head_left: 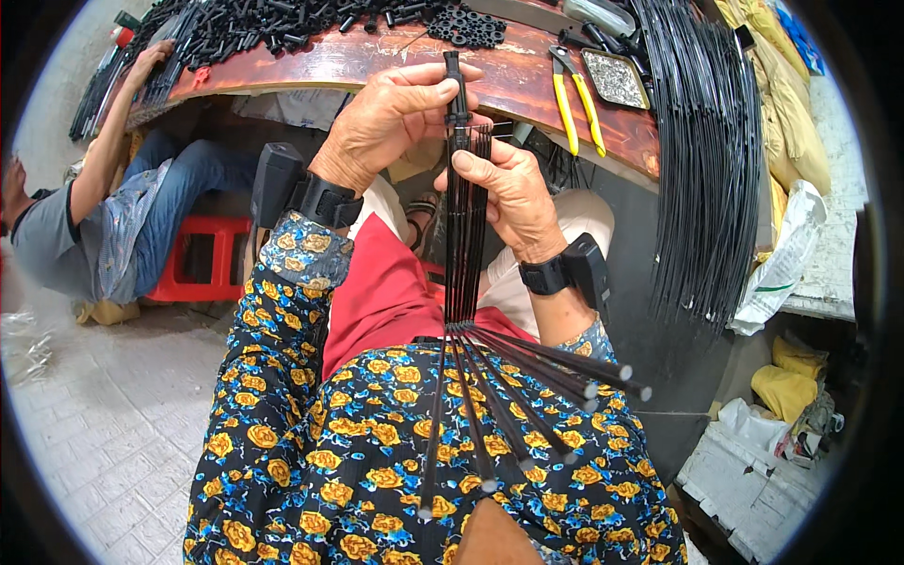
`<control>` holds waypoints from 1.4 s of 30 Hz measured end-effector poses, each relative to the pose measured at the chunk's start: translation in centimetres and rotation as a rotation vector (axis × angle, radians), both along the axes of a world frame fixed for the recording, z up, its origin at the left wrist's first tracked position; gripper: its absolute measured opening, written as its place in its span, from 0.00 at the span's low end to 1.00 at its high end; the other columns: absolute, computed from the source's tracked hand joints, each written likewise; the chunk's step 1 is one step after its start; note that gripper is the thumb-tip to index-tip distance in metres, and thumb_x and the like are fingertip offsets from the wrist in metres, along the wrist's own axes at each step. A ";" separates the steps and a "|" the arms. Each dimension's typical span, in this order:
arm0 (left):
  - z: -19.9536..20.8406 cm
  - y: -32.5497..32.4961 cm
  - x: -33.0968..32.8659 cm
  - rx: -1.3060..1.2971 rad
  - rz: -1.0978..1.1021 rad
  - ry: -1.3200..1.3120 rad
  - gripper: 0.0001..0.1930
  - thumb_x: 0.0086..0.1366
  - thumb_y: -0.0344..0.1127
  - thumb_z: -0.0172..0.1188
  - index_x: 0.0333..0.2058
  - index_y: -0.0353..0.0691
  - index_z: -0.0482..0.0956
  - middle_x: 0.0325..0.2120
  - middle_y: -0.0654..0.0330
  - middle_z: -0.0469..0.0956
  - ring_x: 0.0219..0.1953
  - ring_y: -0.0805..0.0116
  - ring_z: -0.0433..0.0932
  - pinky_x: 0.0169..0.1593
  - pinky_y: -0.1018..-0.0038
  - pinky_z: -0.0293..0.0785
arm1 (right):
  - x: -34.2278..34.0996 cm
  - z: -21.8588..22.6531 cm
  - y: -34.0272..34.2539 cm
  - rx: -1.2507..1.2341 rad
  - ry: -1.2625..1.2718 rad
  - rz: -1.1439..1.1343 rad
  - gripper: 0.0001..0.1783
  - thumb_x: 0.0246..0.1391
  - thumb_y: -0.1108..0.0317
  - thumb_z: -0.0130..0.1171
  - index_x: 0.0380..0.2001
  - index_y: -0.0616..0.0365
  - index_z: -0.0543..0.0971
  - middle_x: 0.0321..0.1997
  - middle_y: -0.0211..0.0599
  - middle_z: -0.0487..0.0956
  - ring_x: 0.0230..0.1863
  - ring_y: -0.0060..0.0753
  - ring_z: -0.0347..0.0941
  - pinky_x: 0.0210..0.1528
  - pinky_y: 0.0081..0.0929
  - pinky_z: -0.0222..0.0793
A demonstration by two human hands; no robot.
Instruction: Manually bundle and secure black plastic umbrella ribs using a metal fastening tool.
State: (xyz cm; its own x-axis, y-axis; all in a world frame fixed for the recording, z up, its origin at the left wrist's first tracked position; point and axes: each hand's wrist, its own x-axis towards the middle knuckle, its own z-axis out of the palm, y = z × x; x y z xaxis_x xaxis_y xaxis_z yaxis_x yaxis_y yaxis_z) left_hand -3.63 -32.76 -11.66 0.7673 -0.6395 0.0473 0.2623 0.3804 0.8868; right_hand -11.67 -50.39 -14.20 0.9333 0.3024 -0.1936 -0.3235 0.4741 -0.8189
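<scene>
Over my lap hangs a bundle of thin black rods that looks like an umbrella frame (461,254). Its rods run close together from the top and fan out below, with pale round tips. My left hand (391,118) pinches the black tube-like piece (453,85) at the upper end between thumb and fingers. Just below it, my right hand (513,193) is closed around the upper part of the rods, thumb in front. A few thin rod or wire ends poke out sideways near the right fingers. The fingertips behind the bundle are partly hidden.
A worn wooden table (367,58) curves ahead, bearing piled black tubes (273,28), black rings (466,26), yellow-handled pliers (576,104) and a metal tray (616,77) of small parts. Long black rods (706,169) hang over its right side. Another person sits left on a red stool (200,264).
</scene>
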 end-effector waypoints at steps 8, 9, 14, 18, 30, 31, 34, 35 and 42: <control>-0.2 0.1 0.1 -0.033 -0.030 0.012 0.21 0.68 0.34 0.53 0.56 0.33 0.67 0.39 0.54 0.79 0.49 0.52 0.78 0.51 0.62 0.77 | 0.1 0.3 0.0 -0.001 -0.025 0.022 0.11 0.55 0.66 0.64 0.38 0.59 0.79 0.28 0.36 0.82 0.22 0.15 0.76 0.19 0.10 0.65; -0.3 0.2 0.1 -0.031 -0.032 -0.001 0.21 0.68 0.34 0.53 0.56 0.33 0.67 0.39 0.54 0.79 0.49 0.52 0.78 0.51 0.61 0.77 | 0.1 0.5 0.2 0.026 -0.013 0.024 0.11 0.54 0.67 0.65 0.37 0.61 0.79 0.28 0.36 0.82 0.25 0.19 0.78 0.24 0.13 0.72; -1.1 0.4 -0.2 -0.117 -0.009 -0.007 0.23 0.67 0.35 0.55 0.58 0.34 0.65 0.40 0.52 0.79 0.52 0.47 0.76 0.53 0.59 0.75 | 0.1 0.0 0.7 0.024 -0.014 0.004 0.12 0.54 0.67 0.65 0.37 0.63 0.78 0.28 0.38 0.82 0.26 0.23 0.79 0.28 0.17 0.76; -2.0 0.4 -0.4 -0.267 -0.031 0.012 0.25 0.66 0.35 0.56 0.59 0.34 0.63 0.41 0.51 0.79 0.53 0.43 0.74 0.55 0.57 0.74 | 0.1 0.1 0.7 -0.006 -0.036 0.038 0.11 0.56 0.67 0.62 0.38 0.62 0.77 0.29 0.40 0.82 0.28 0.28 0.80 0.32 0.24 0.80; -0.4 0.3 -0.1 -0.024 -0.021 -0.007 0.19 0.67 0.30 0.55 0.55 0.30 0.70 0.38 0.54 0.80 0.42 0.64 0.80 0.49 0.71 0.76 | -0.1 0.2 0.5 0.040 0.006 0.006 0.10 0.54 0.68 0.64 0.36 0.63 0.79 0.28 0.38 0.82 0.27 0.25 0.79 0.29 0.19 0.77; 0.1 0.3 -0.3 0.025 0.001 -0.037 0.20 0.67 0.29 0.54 0.56 0.30 0.69 0.37 0.55 0.80 0.42 0.66 0.80 0.49 0.72 0.75 | -0.1 0.2 0.4 0.030 0.009 0.000 0.10 0.54 0.68 0.64 0.36 0.63 0.79 0.28 0.38 0.82 0.27 0.24 0.79 0.29 0.18 0.76; 0.5 0.1 -0.7 0.036 0.028 -0.050 0.20 0.67 0.29 0.53 0.57 0.31 0.69 0.36 0.56 0.80 0.41 0.67 0.80 0.48 0.73 0.75 | 0.0 0.2 0.3 0.025 0.000 0.001 0.10 0.54 0.68 0.64 0.37 0.63 0.79 0.28 0.37 0.82 0.27 0.23 0.79 0.28 0.18 0.75; 0.7 0.3 -0.6 0.032 0.018 -0.011 0.25 0.64 0.28 0.56 0.60 0.34 0.66 0.38 0.56 0.80 0.43 0.67 0.79 0.50 0.72 0.74 | 0.1 0.1 0.3 0.028 -0.001 -0.004 0.10 0.54 0.68 0.64 0.37 0.63 0.79 0.28 0.37 0.82 0.27 0.23 0.79 0.28 0.18 0.75; 0.6 0.1 -1.9 0.026 0.069 -0.146 0.40 0.52 0.20 0.62 0.65 0.43 0.60 0.43 0.56 0.77 0.49 0.64 0.76 0.55 0.72 0.71 | 0.4 -0.3 0.4 0.047 -0.014 -0.035 0.12 0.53 0.67 0.65 0.39 0.62 0.80 0.28 0.36 0.82 0.26 0.20 0.79 0.27 0.15 0.74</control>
